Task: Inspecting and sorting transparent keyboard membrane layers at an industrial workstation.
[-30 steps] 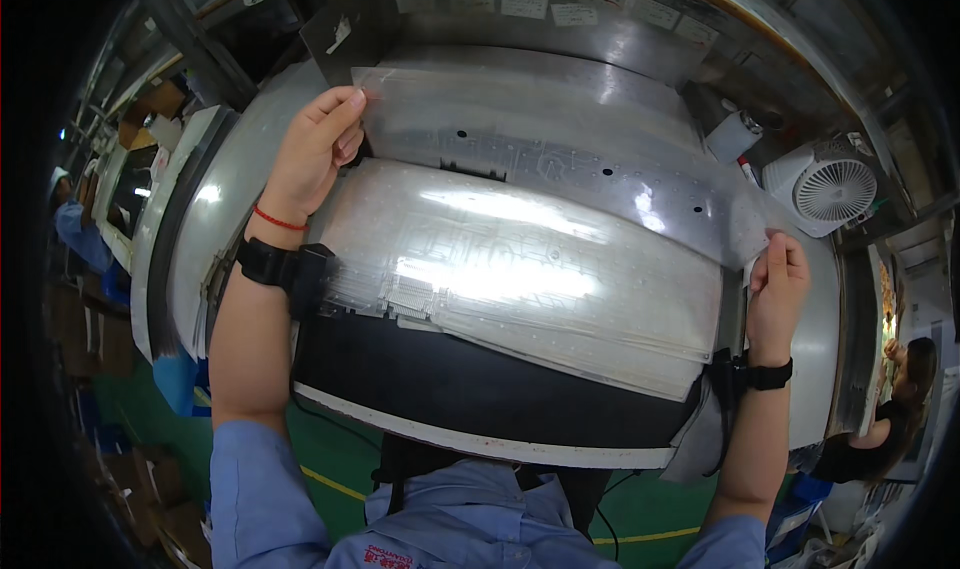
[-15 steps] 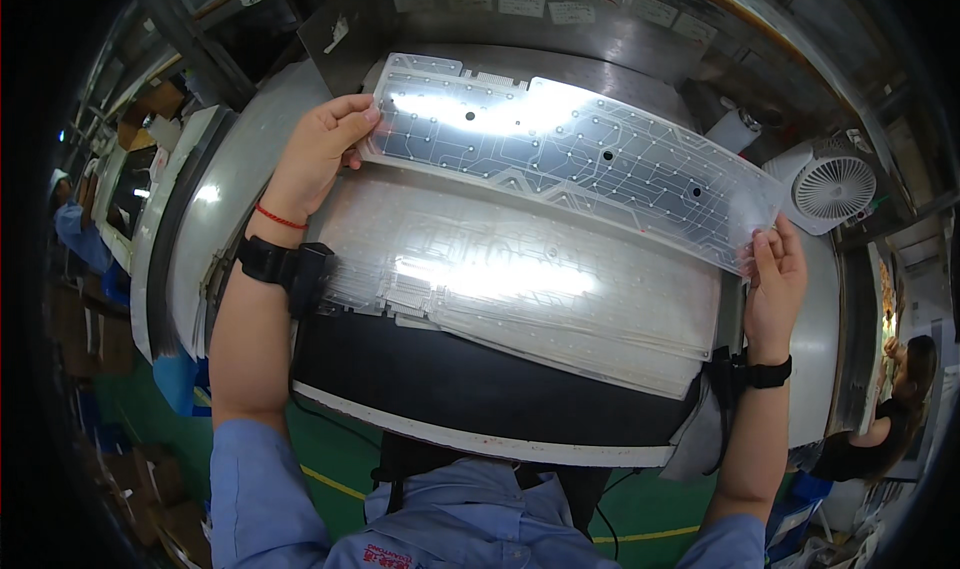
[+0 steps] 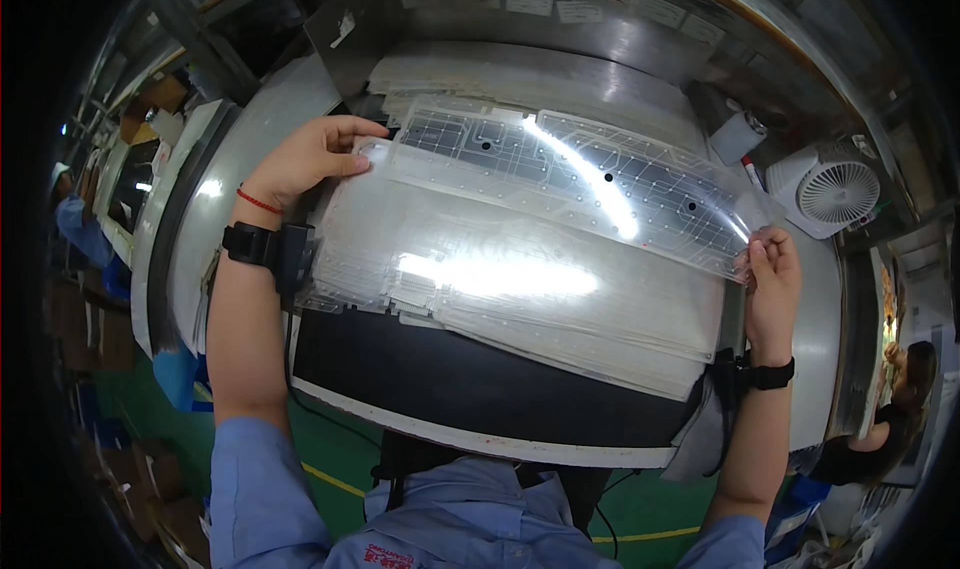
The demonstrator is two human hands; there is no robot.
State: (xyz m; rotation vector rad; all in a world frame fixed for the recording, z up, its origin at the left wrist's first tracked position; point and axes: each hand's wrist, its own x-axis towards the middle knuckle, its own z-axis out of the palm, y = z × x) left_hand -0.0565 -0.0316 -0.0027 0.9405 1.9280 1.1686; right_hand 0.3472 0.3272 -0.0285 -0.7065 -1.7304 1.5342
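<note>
A clear plastic film printed with circuit lines and dots, a keyboard-membrane-like circuit film [image 3: 570, 164], spans the space between my hands and bows a little. Its right end is pinched between thumb and fingers of my right hand [image 3: 770, 279]. At the left end, my left hand [image 3: 310, 159] has its thumb and fingers apart, close beside the film's edge. Under and nearer than the film lies a stack of similar clear films [image 3: 560, 314], with a bright reflection on it. Behind, another stack of films [image 3: 480, 69] is partly covered by the held one.
A black mat [image 3: 480, 379] covers the bench's near part, up to its pale front edge [image 3: 480, 447]. At the right stand a white fan [image 3: 835, 189] and a white container [image 3: 738, 134]. Paper labels [image 3: 525, 1] line the back panel. Another person [image 3: 890, 409] is at far right.
The film has come down, its left end most, and the back stack now shows. My left hand has moved left and its fingers have parted from the film. The right hand keeps its pinch.
</note>
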